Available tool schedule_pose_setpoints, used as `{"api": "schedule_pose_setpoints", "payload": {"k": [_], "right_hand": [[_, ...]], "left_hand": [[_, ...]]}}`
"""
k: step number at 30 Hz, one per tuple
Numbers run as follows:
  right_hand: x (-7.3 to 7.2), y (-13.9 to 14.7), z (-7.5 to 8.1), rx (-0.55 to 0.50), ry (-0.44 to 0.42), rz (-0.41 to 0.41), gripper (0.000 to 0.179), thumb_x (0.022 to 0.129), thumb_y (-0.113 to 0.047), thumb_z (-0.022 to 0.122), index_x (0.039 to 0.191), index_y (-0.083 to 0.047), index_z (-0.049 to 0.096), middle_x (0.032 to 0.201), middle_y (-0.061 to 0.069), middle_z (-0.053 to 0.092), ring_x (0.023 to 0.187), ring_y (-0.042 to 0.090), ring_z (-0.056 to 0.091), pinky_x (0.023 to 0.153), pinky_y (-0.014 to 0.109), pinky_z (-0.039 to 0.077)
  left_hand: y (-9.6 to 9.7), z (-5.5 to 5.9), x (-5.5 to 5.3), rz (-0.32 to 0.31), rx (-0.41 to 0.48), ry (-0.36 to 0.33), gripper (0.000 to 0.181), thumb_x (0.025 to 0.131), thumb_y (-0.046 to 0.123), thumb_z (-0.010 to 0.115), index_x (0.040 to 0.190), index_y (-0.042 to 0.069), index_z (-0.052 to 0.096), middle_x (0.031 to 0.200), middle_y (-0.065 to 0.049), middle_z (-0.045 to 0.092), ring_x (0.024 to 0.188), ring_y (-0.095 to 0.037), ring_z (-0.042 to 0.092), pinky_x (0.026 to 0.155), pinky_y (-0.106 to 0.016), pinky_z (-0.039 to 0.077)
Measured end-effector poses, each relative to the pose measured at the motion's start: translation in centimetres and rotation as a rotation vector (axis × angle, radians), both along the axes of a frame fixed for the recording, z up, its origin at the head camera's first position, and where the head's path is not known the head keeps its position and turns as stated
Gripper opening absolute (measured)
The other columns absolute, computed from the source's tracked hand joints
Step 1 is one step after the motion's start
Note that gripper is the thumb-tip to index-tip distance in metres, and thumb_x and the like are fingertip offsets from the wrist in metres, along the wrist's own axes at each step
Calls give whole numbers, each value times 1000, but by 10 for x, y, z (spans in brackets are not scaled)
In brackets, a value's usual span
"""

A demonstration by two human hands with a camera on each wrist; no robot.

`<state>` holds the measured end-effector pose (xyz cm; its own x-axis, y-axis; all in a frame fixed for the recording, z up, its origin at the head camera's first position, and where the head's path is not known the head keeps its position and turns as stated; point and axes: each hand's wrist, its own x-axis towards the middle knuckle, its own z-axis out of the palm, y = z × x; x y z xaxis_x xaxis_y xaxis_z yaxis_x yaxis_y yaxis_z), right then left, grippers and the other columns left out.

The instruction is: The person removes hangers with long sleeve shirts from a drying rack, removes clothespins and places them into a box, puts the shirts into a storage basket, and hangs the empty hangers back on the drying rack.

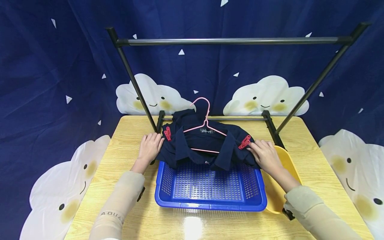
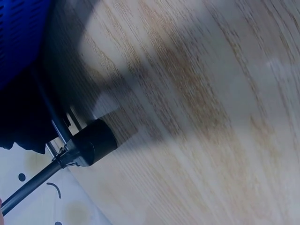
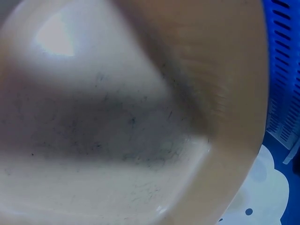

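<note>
A dark navy collared shirt [image 1: 198,158] lies across the back of a blue basket [image 1: 210,205], with a pink hanger [image 1: 207,122] inside its neck. One red clothespin [image 1: 167,133] is clipped at the left shoulder and another red clothespin [image 1: 244,142] at the right. My left hand [image 1: 150,146] grips the shirt's left edge beside the first clothespin. At the opposite edge my right hand [image 1: 265,154] pinches the cloth, fingertips close to the second clothespin. Both wrist views miss the fingers' hold; the left one shows mostly tabletop.
A black rack with a metal top bar [image 1: 234,41] stands over the back of the wooden table [image 1: 120,160]. Its foot [image 2: 96,140] shows in the left wrist view. A yellow basin [image 1: 288,163] sits right of the basket, partly under my right arm. Behind hangs a blue cloud-print curtain [image 1: 186,20].
</note>
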<state>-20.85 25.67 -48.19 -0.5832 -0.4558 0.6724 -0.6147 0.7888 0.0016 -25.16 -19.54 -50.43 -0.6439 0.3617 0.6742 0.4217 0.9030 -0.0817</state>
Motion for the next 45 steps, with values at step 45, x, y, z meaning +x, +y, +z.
{"api": "schedule_pose_setpoints", "payload": {"k": [45], "right_hand": [[-22,-4,39,129,-129,-73,47,84,-52,49,97,-8,59,93,10,59,92,31,54,83,48,34]], "left_hand": [[2,-6,-3,-8,33,93,32,95,31,37,82,3,47,76,-13,49,70,-32,47,64,-42,36]]}}
